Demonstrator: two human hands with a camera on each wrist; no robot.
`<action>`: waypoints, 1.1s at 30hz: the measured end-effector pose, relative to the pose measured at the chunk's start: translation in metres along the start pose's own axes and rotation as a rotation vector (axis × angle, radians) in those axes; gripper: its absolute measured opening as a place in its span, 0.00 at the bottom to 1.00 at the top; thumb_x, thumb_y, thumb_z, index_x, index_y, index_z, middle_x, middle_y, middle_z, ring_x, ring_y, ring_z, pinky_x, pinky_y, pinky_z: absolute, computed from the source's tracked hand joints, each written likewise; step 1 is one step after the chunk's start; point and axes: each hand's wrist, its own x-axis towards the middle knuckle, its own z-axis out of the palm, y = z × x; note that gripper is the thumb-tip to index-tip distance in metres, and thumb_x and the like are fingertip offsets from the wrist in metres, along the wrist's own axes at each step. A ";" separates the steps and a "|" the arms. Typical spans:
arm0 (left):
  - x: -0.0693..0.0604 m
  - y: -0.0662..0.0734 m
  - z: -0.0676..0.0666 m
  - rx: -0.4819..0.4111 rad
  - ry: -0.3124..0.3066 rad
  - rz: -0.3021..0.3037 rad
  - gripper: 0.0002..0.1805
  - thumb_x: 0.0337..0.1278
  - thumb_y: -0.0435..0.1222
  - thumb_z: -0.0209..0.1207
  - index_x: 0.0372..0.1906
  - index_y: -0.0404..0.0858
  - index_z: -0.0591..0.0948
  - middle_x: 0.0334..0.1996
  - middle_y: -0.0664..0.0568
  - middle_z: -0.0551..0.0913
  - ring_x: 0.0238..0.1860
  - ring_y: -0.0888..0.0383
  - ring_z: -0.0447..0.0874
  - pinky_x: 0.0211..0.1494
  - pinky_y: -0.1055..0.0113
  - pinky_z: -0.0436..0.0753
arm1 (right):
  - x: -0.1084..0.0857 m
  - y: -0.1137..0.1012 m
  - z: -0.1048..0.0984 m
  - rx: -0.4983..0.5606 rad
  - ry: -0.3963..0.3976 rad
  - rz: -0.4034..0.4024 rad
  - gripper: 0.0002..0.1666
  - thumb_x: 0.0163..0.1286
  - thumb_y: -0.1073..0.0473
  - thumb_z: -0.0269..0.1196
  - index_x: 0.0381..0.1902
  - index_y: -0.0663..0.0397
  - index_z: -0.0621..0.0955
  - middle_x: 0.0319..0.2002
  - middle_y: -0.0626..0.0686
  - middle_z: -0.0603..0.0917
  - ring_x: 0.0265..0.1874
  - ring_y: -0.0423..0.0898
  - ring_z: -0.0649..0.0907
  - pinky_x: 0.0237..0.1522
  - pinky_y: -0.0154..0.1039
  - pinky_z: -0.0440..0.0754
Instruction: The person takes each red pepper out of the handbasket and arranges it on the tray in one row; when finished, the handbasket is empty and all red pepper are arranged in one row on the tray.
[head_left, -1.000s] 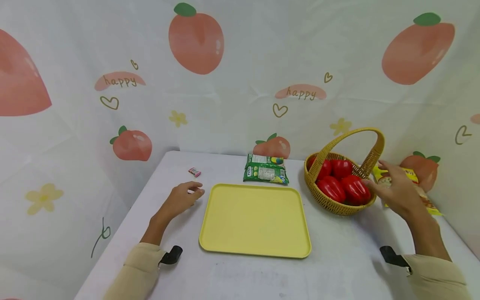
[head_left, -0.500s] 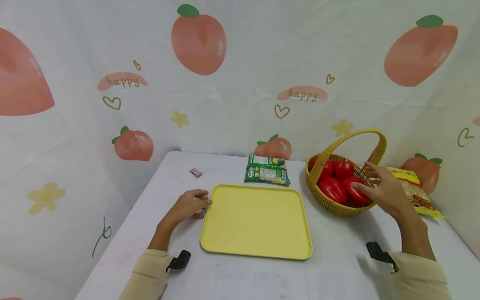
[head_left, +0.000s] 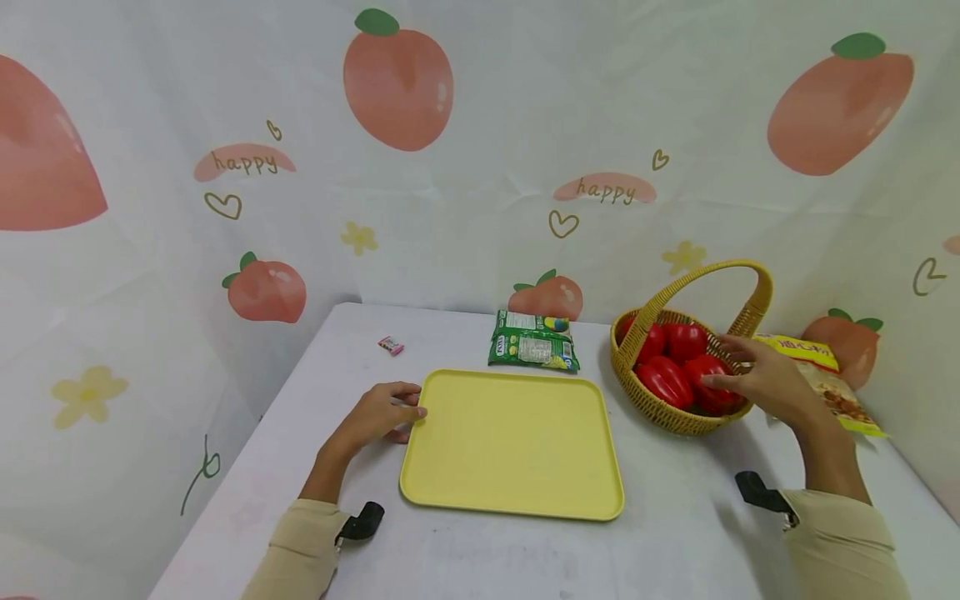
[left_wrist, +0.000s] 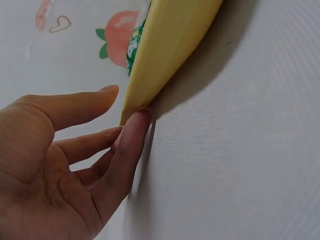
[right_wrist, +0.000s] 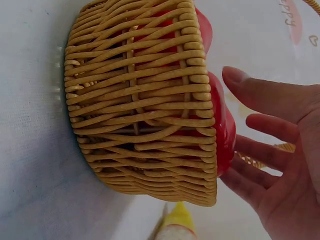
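Observation:
The left hand [head_left: 378, 415] is at the left edge of a yellow tray [head_left: 513, 446]; in the left wrist view its fingertips touch the tray's rim [left_wrist: 165, 55], with the thumb held apart from it. Over the right side of a wicker basket [head_left: 675, 419] is the right hand [head_left: 772, 383], thumb and fingers spread around a red pepper-like item [head_left: 708, 387]. The right wrist view shows this hand [right_wrist: 280, 145] beside the red item [right_wrist: 223, 125] above the basket's rim; whether the fingers touch it, I cannot tell.
Green packets [head_left: 532, 343] lie behind the tray, a small pink wrapped candy [head_left: 391, 345] behind the left hand. A yellow bag [head_left: 832, 387] lies right of the basket, partly behind the right arm. A patterned cloth hangs behind the table.
The left hand has moved right to the tray's edge. The right hand has moved left and down, from the basket's right side to over the red items.

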 end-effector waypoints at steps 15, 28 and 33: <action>0.001 -0.004 0.001 0.023 0.015 0.050 0.30 0.61 0.34 0.70 0.67 0.31 0.80 0.54 0.45 0.85 0.49 0.54 0.85 0.39 0.67 0.87 | 0.005 -0.002 0.002 -0.043 -0.086 0.026 0.57 0.66 0.41 0.73 0.79 0.68 0.62 0.69 0.80 0.67 0.63 0.78 0.71 0.56 0.73 0.81; 0.001 -0.004 0.002 0.023 0.018 0.047 0.30 0.60 0.34 0.70 0.68 0.32 0.80 0.54 0.45 0.86 0.47 0.55 0.83 0.37 0.67 0.87 | 0.003 -0.004 0.003 -0.086 -0.075 -0.020 0.51 0.68 0.44 0.71 0.77 0.70 0.66 0.71 0.82 0.64 0.63 0.78 0.70 0.56 0.76 0.80; 0.001 -0.004 0.001 0.007 0.006 0.048 0.30 0.60 0.33 0.70 0.68 0.31 0.80 0.54 0.44 0.85 0.45 0.55 0.84 0.36 0.66 0.88 | -0.002 -0.005 0.001 -0.123 -0.040 -0.045 0.49 0.69 0.44 0.69 0.76 0.69 0.67 0.69 0.81 0.66 0.62 0.78 0.70 0.54 0.77 0.79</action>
